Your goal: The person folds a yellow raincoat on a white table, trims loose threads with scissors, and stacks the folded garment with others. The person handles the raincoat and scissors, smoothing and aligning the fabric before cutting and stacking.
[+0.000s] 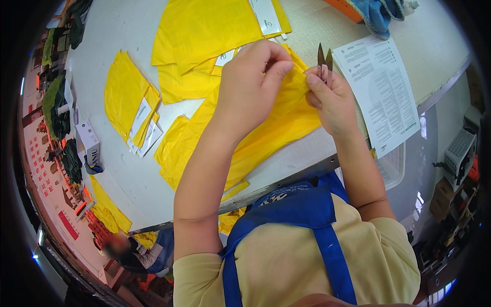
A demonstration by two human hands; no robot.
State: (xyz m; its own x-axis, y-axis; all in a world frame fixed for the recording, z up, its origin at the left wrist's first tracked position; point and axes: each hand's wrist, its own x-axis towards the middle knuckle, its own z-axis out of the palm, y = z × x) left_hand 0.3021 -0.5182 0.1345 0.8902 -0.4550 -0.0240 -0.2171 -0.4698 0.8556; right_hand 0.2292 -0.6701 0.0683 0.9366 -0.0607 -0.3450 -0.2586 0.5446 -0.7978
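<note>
Beneath both my hands a yellow fabric piece lies on the table, creased, its near part reaching the table's front edge. My left hand is raised over it, thumb and forefinger pinched together; what they hold, if anything, is too small to make out. Small metal snips stick up out of my right hand, points away from me, their two blades slightly apart. That hand's thumb and finger also meet at the fabric's right end, seeming to pinch its edge.
Stacked yellow pieces with white tags lie ahead, a smaller tagged yellow pile to the left. At right a printed sheet overhangs the table edge. A blue cloth lies far right. Another person sits at lower left.
</note>
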